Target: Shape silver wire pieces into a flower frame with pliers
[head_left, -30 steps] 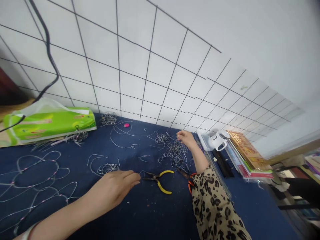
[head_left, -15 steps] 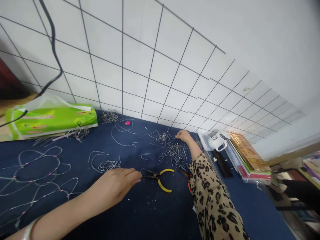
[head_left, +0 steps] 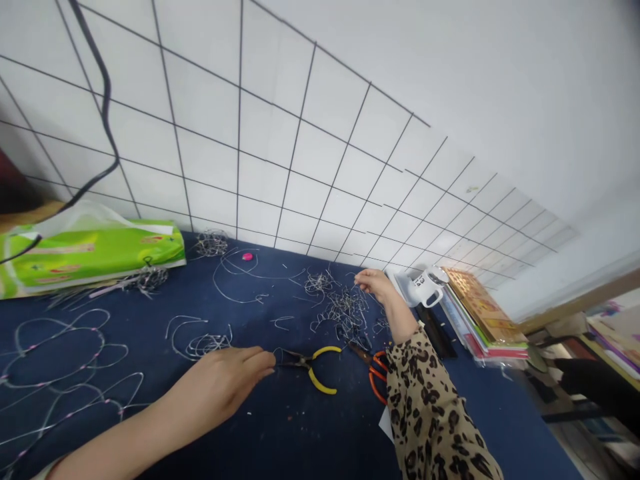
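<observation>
My left hand [head_left: 235, 377] is closed in a pinch at the front of the table. A thin wire [head_left: 278, 355] curves out from its fingertips, close to the jaws of the yellow-handled pliers [head_left: 323, 383] lying open. My right hand [head_left: 375, 285] reaches to the back, its fingers pinched together beside a tangle of short wire pieces [head_left: 345, 310]. Whatever is between those fingers is too small to make out. Orange-handled scissors [head_left: 375, 373] lie by my right sleeve, partly covered by it. A small wire coil [head_left: 207, 343] rests just beyond my left hand.
Flower-shaped wire pieces with pink beads [head_left: 60, 383] spread at the left. A green tissue pack [head_left: 110, 257] and a pink object [head_left: 247, 256] sit near the tiled wall [head_left: 210, 127]. At the right are a white mug [head_left: 427, 288] and stacked books [head_left: 483, 307].
My right hand has drawn slightly right, off the edge of the wire tangle, and the scissors' orange handles now show more. My left hand stays pinched near the pliers. The view has shifted slightly.
</observation>
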A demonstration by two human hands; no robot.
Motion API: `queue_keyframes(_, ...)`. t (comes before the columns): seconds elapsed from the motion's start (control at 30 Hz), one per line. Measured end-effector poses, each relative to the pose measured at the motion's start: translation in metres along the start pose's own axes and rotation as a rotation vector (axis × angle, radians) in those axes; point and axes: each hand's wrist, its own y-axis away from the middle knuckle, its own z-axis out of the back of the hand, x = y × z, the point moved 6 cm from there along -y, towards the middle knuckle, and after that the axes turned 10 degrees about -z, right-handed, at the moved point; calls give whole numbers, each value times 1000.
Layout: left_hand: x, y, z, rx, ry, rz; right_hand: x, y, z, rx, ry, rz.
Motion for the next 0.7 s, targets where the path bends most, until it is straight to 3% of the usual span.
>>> queue_keyframes(0.17,-3,0,7,-39,13,-10,13,30,-5,48,-37,66)
queue_keyframes(0.33,-8,0,12,1,10,4,16,39,6,-10,69,67)
queue_keyframes(0.5,-9,2,6,19,-1,-22,-5,39,27,-15,286,-35)
queue_keyframes(0.7,-4,2,-5,61,18,-27,-32,34,28,84,533,-123)
